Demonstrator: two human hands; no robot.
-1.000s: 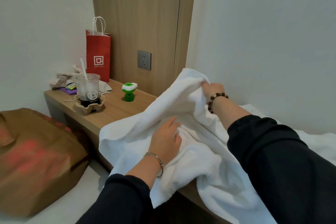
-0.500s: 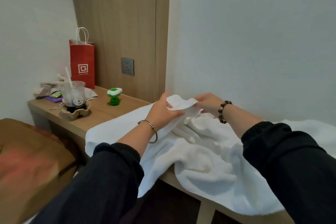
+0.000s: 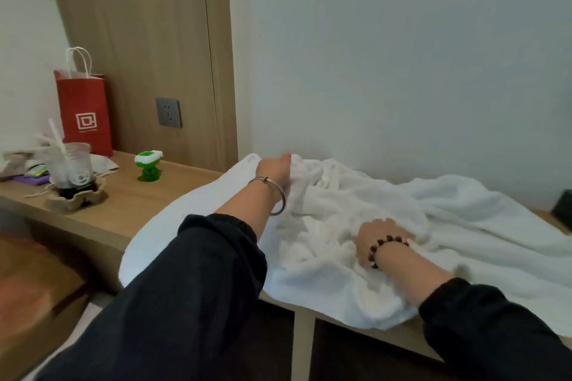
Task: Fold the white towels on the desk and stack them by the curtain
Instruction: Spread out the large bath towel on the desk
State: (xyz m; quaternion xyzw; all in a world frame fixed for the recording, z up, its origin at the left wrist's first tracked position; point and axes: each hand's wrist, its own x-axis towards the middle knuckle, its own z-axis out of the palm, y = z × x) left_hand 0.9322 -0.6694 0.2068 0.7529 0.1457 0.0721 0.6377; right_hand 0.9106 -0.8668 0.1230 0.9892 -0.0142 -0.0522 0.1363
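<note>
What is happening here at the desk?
A person is working on a white fluffy towel that lies rumpled over a light wooden desk. The left hand grips the towel's far edge by the wall. The right hand lies on the bunched middle, fingers sunk in the folds. No neat fold shows yet. A red paper bag and a clear plastic cup stand at the desk's left end.

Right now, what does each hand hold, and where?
The left hand grips the towel at its far edge; right hand rests on its bunched middle, grip unclear.
</note>
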